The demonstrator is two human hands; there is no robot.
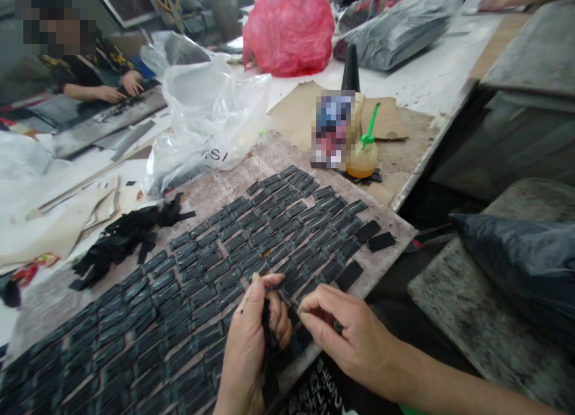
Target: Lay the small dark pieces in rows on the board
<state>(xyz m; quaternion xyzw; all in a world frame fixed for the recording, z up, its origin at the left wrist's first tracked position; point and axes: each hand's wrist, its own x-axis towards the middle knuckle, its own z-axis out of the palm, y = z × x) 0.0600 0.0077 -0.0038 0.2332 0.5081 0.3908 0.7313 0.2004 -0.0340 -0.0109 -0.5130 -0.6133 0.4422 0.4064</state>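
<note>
My left hand (245, 337) is closed around some black strips (270, 367), whose ends hang below the palm. Close beside it, my right hand (354, 334) has thumb and fingers pinched together; what sits in the pinch, if anything, is too small to make out. Both hands hover over the near edge of a worn board (287, 148). Rows of small black rectangular pieces (233, 242) cover much of that board, many with a glossy surface. Two flat matte pieces (381, 241) lie at its right corner.
Loose black strips (121, 235) are heaped at the board's left. Behind stand a clear plastic bag (197, 103), a red bag (290, 32), a bottle of amber liquid (362, 160) and a black cone (351, 70). Across the table, a co-worker's hands (121, 88) handle dark pieces. A stool (453, 295) stands right.
</note>
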